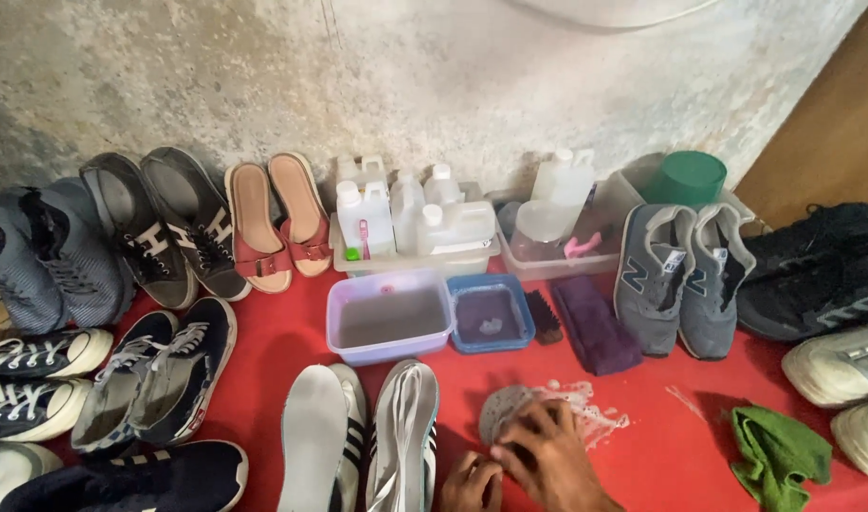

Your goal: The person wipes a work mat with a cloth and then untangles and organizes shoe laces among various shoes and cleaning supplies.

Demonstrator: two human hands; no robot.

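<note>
My right hand (550, 453) lies flat on a grey dotted insole (502, 408) on the red mat (273, 346), fingers pressing its near part. White soapy foam (590, 417) spreads on the mat just right of the insole. My left hand (472, 484) sits curled at the bottom edge, just left of the right hand; what it grips is hidden. A pair of white striped sneakers (363, 436) stands to the left of my hands.
Beyond my hands are a lilac water tub (388, 322), a blue tub (491, 318), a brush (545, 316) and a purple cloth (595, 327). Trays of white bottles (415, 228) line the wall. Grey sneakers (685, 280), a green cloth (780, 453) and many shoes (159, 379) surround the mat.
</note>
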